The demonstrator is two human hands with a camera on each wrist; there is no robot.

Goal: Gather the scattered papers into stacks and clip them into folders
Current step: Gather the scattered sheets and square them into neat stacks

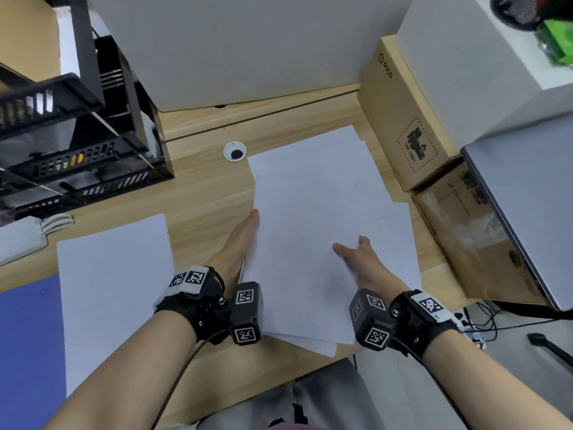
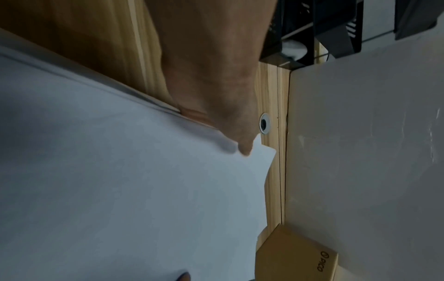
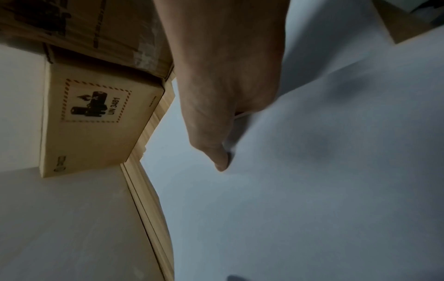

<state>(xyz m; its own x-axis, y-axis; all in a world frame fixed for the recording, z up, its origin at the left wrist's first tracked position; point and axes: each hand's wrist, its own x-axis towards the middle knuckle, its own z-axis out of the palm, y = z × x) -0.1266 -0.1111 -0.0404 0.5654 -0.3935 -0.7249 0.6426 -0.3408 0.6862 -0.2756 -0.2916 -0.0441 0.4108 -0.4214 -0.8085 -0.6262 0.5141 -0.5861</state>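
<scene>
A loose, uneven pile of white papers [image 1: 316, 218] lies on the wooden desk [image 1: 201, 200] in front of me. My left hand [image 1: 242, 237] holds the pile's left edge, its thumb [image 2: 245, 148] on the top sheet and its fingers hidden underneath. My right hand [image 1: 359, 256] holds sheets on the pile's right side. Its thumb [image 3: 221, 161] presses the top of the papers [image 3: 312, 190] while its fingers are slid under an upper sheet. A neater stack of papers [image 1: 114, 290] lies at the left, partly over a blue folder [image 1: 28, 336].
A black mesh desk organiser [image 1: 77, 135] stands at the back left, with a white power strip [image 1: 18, 243] beside it. Cardboard boxes [image 1: 403, 119] and a grey laptop [image 1: 527, 197] crowd the right. A cable hole [image 1: 234, 151] sits behind the pile, before a white partition [image 1: 232, 41].
</scene>
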